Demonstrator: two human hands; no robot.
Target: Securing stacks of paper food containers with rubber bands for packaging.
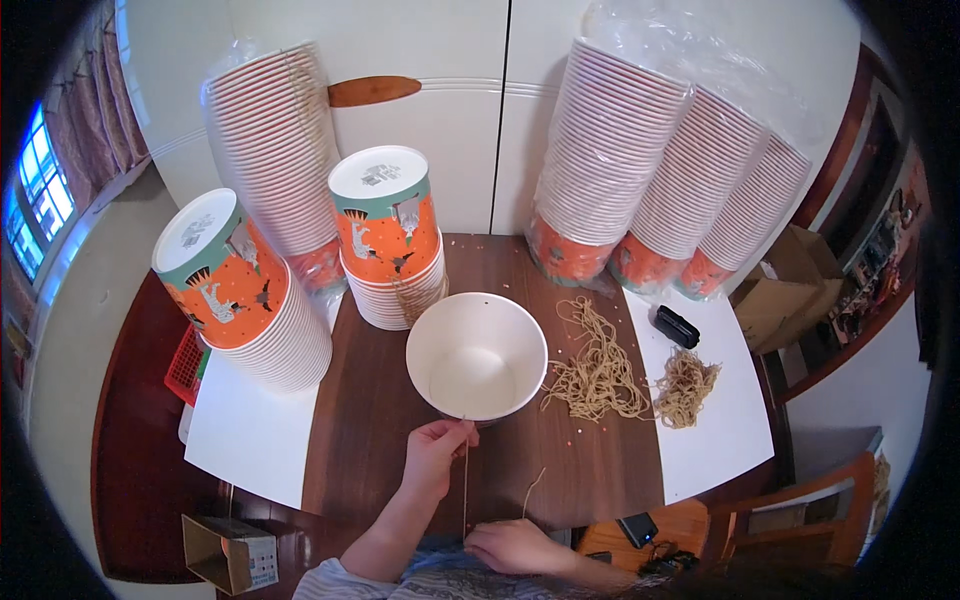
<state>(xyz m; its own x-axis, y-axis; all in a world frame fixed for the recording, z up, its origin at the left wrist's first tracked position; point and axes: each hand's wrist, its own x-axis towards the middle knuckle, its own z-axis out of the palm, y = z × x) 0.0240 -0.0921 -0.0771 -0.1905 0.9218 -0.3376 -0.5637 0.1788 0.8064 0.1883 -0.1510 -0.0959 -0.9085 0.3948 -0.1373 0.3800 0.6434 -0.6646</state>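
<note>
A white paper bucket [476, 362] stands mouth up at the middle of the table, with a small dark hole near its far rim. At its near rim my left hand [436, 452] is closed in a pinch on a tan string [466, 492]. From there the string runs taut toward me, down to my right hand [512, 546]. That hand is closed around the string by the table's near edge, and a loose end sticks up beside it. Whether the string passes through the near wall is hidden by my fingers.
A tangled string pile [600, 368] and a smaller string bundle [686, 386] lie right of the bucket, near a black hole punch-like object [677, 326]. Upside-down orange bucket stacks [388, 240] stand left. Plastic-wrapped bucket stacks [610, 150] line the back right.
</note>
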